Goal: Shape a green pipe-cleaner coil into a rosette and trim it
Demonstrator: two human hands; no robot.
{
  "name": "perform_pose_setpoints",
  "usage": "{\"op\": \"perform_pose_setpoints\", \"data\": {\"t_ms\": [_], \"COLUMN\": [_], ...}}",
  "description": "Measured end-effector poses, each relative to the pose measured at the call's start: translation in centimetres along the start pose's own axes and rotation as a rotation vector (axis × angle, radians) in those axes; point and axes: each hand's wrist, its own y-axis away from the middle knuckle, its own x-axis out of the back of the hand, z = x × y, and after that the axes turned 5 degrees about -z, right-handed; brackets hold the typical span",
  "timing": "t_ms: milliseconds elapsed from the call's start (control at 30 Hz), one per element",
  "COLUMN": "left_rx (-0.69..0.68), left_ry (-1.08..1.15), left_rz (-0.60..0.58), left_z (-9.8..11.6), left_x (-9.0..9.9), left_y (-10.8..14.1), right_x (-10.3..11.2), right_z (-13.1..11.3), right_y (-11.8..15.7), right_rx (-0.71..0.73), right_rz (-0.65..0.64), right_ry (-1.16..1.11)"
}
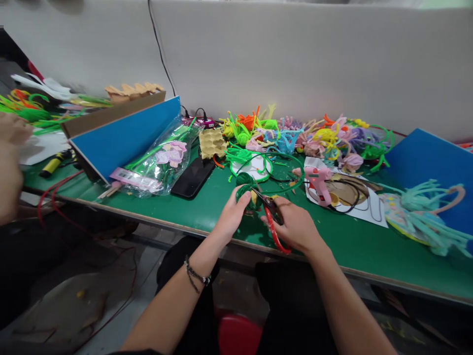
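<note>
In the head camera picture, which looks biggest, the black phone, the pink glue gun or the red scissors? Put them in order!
1. Black phone.
2 and 3. Pink glue gun and red scissors: too alike to rank, and the right hand partly hides the scissors.

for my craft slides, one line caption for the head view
Left hand holds a green pipe-cleaner piece while right hand works red-handled scissors.
</note>
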Motion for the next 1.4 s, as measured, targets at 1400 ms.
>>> {"op": "perform_pose_setpoints", "data": {"t_ms": [1400], "left_rx": [0.153], "left_ry": [0.238], "left_rz": [-0.132], "left_z": [0.4], "left_x": [-1.0], "left_y": [0.5], "right_x": [0.7], "right_z": [-0.1], "right_y": [0.6], "right_rx": [0.050], "right_rz": [-0.075], "right_ry": [-0.216]}}
